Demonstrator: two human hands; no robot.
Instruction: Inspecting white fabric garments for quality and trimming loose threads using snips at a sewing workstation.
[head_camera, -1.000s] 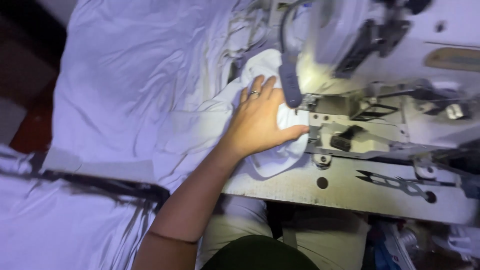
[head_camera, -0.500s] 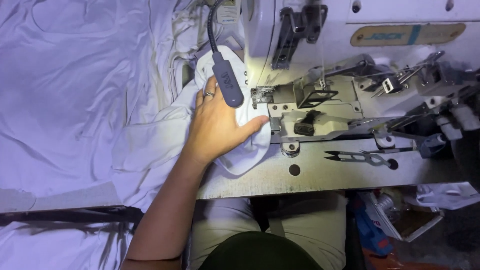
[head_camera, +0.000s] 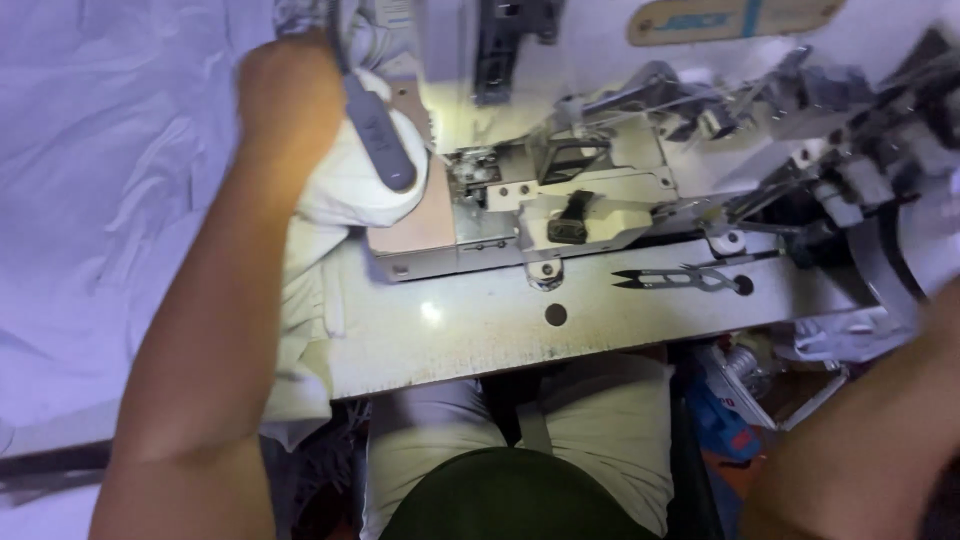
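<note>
My left hand (head_camera: 290, 100) is at the upper left, curled over a bunch of white fabric (head_camera: 345, 195); its fingers are hidden and blurred. The bunch lies just left of the presser foot (head_camera: 470, 165) of a white industrial sewing machine (head_camera: 600, 190). A grey lamp head (head_camera: 380, 140) on a flexible neck hangs over the fabric and partly covers my hand. The bare beige machine bed (head_camera: 415, 225) shows beside the cloth. Only my right forearm (head_camera: 870, 440) appears, at the lower right; its hand is out of the frame.
Black thread snips (head_camera: 670, 280) lie on the worn metal table top (head_camera: 480, 325) in front of the machine. A large sheet of white cloth (head_camera: 110, 200) covers the left side. My lap (head_camera: 510, 440) is below the table edge, with blue clutter (head_camera: 730, 420) to its right.
My left hand went from lying flat on the fabric at the needle to curled and drawn up and left, the cloth bunched with it. My right forearm has come into view.
</note>
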